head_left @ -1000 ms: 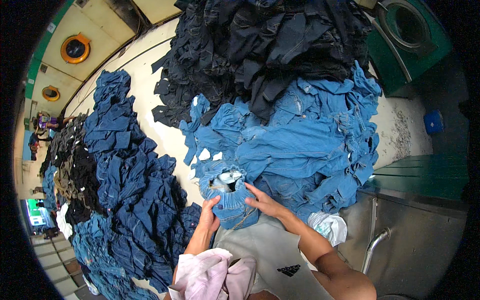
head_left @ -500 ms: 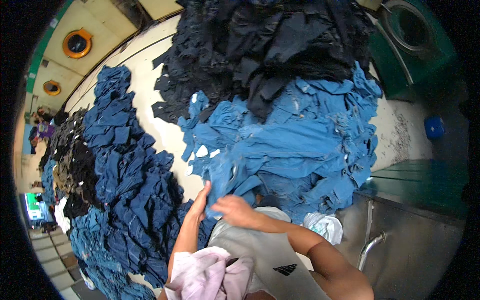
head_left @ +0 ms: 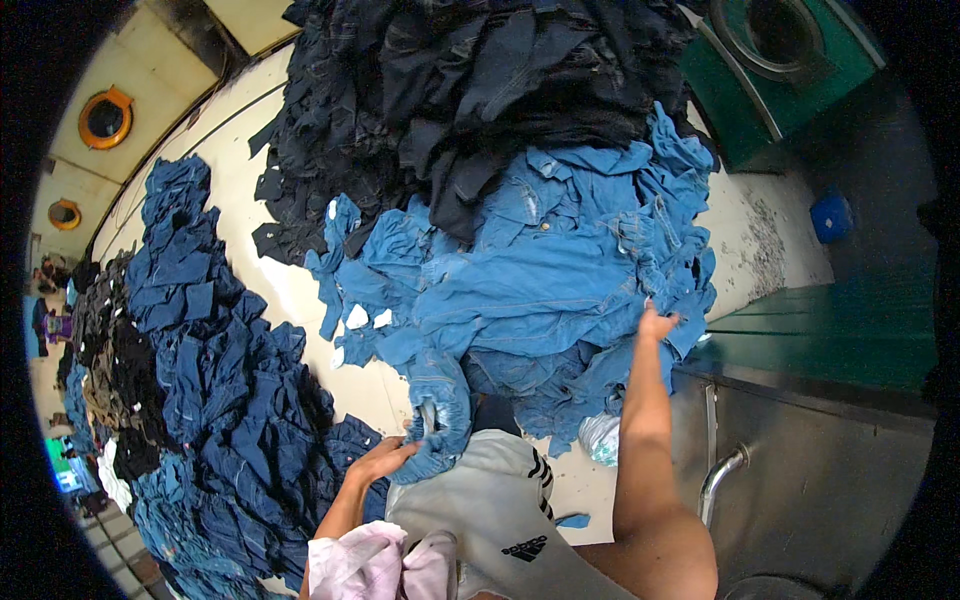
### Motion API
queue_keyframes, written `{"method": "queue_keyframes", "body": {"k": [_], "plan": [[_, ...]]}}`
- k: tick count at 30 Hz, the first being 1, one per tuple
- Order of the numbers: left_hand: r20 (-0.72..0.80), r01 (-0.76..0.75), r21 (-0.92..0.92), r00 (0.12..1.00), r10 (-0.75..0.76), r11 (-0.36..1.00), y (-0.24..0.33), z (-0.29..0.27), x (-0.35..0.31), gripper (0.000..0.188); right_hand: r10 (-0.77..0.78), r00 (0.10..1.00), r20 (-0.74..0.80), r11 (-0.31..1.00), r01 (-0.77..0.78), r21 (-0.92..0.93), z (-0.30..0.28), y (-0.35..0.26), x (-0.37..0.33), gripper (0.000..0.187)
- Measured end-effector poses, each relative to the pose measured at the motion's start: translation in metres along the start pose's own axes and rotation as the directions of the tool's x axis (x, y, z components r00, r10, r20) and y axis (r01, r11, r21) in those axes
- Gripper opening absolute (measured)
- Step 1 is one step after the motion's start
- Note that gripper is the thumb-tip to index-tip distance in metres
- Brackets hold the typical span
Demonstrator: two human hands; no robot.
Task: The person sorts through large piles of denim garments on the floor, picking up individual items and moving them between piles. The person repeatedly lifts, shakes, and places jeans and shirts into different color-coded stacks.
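Note:
My left hand [head_left: 385, 458] is closed on the gathered elastic waistband of a pair of light blue denim pants [head_left: 440, 400], close in front of my body. The waist opening faces up, and the cloth runs on into the light blue heap [head_left: 540, 285]. My right arm is stretched out to the right. At its end, my right hand [head_left: 657, 322] touches the right side of that heap with thumb and fingers apart. Some of its fingertips are hard to make out against the denim.
A black garment pile [head_left: 480, 90] lies beyond the light blue one. Dark blue garments [head_left: 230, 400] form a long heap on my left. A metal panel with a curved handle [head_left: 725, 480] stands at right, near a white plastic bag [head_left: 600, 440] and a blue container [head_left: 831, 217].
My hands have moved apart: the right swung outward to the right side of the heap, the left came down nearer my body with the waistband. The view has shifted right.

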State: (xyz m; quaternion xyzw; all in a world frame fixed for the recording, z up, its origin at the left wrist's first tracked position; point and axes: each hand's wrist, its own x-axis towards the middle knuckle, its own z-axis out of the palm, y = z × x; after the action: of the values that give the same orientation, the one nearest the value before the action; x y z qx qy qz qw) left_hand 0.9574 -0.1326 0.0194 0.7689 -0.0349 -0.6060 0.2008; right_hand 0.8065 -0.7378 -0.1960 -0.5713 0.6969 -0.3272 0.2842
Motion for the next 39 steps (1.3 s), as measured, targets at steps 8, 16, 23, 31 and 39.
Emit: {"method": "queue_keyframes", "body": {"k": [8, 16, 23, 31, 39], "plan": [[0.122, -0.078, 0.281, 0.992, 0.045, 0.957, 0.054, 0.019, 0.013, 0.076, -0.095, 0.804, 0.587, 0.993, 0.116, 0.002, -0.006, -0.079, -0.008, 0.061], [-0.031, -0.042, -0.806, 0.999, 0.029, 0.59, -0.042, 0.001, -0.018, 0.038, -0.656, 0.484, 0.58, 0.752, 0.345, 0.562, -0.105, -0.178, -0.276, 0.05], [-0.12, -0.123, -0.992, 0.988, 0.093, 0.033, -0.071, 0.011, -0.02, 0.07, -0.465, -0.676, 0.572, 0.447, 0.379, 0.81, -0.143, -0.179, -0.44, 0.063], [-0.253, -0.219, -0.963, 0.937, -0.243, 0.158, -0.061, 0.057, -0.02, 0.056, -0.052, -0.868, 0.494, 0.928, 0.141, 0.346, -0.063, -0.166, -0.421, 0.033], [-0.332, -0.374, -0.927, 0.787, -0.519, 0.026, -0.138, 0.072, -0.117, 0.064, -0.463, 0.229, 0.856, 0.089, 0.973, -0.213, 0.159, -0.163, -0.244, 0.079]]}}
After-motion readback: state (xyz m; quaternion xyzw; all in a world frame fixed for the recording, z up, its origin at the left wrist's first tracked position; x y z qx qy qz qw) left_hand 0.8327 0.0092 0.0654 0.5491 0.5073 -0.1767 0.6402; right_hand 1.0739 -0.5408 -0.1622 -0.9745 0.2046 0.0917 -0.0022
